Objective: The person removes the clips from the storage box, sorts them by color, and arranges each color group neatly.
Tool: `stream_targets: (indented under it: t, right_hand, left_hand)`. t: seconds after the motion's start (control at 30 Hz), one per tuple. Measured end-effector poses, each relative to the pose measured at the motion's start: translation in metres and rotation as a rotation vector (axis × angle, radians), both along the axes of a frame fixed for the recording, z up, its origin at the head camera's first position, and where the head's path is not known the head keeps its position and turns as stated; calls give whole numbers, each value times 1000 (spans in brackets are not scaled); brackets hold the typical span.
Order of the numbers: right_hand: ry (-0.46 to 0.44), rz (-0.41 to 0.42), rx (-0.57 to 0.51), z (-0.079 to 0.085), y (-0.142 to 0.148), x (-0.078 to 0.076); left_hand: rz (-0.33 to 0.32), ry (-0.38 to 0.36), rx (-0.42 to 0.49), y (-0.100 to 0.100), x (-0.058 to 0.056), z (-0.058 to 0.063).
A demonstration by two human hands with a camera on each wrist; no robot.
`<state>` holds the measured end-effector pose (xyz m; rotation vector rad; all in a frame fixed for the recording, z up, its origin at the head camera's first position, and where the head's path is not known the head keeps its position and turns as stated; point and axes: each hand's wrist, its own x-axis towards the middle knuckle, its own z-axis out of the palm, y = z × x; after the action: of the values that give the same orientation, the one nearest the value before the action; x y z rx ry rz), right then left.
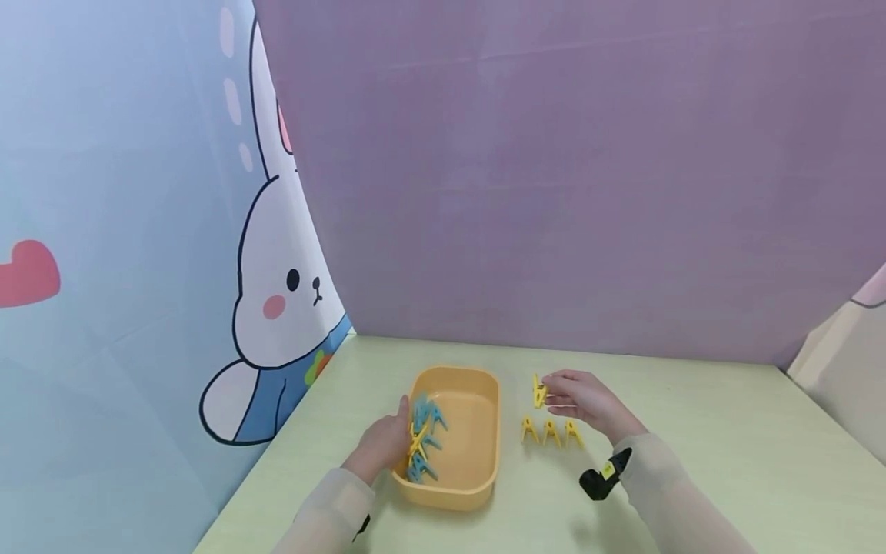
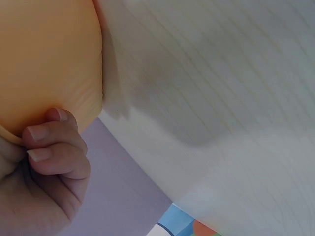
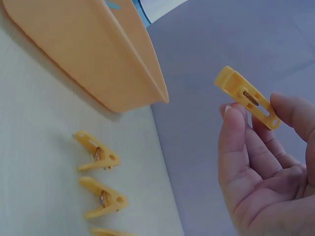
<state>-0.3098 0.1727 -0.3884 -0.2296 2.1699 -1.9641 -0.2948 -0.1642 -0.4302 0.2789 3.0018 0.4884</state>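
While two pale, translucent sleeves (image 1: 664, 485) come in from the near edge, with a black wrist device (image 1: 601, 483) on the right one, the left hand (image 1: 384, 445) grips the orange-yellow plastic tray (image 1: 471, 435) by its left side. Its thumb lies at the rim and its other fingers are curled together against the outer wall, as the left wrist view shows. Inside the tray, along that same side, blue spring clothespins (image 1: 421, 468) lie in a loose cluster with yellow among them; they overlap too much to count. Just right of the tray, three yellow clothespins (image 1: 551, 432) sit in a row on the pale green tabletop (image 1: 692, 415), slightly apart, their spread handles toward the person. A little beyond that row, the right hand (image 1: 584, 396) pinches another yellow clothespin (image 1: 539, 392) between thumb and fingertips, clamped at one end and raised above the table; the right wrist view shows its metal spring. This clothespin is outside the tray, near the right rim. Behind the table's far edge hangs a plain purple sheet (image 1: 554, 169). To the left, a light blue printed backdrop (image 1: 124, 154) shows a white cartoon rabbit (image 1: 277, 238) in blue clothing and a red heart (image 1: 31, 273).
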Motion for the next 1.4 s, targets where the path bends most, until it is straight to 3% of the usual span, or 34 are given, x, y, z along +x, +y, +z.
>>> stream_targets:
  t: [0.47, 0.73, 1.4]
  right_hand:
    - [-17, 14, -54, -10, 19, 8]
    - [-27, -38, -89, -14, 25, 8]
    - [-50, -91, -214, -20, 38, 10]
  left_hand:
    - [3, -19, -4, 1, 5, -1]
    - [-15, 16, -15, 0, 3, -1]
    - [6, -12, -23, 2, 3, 5]
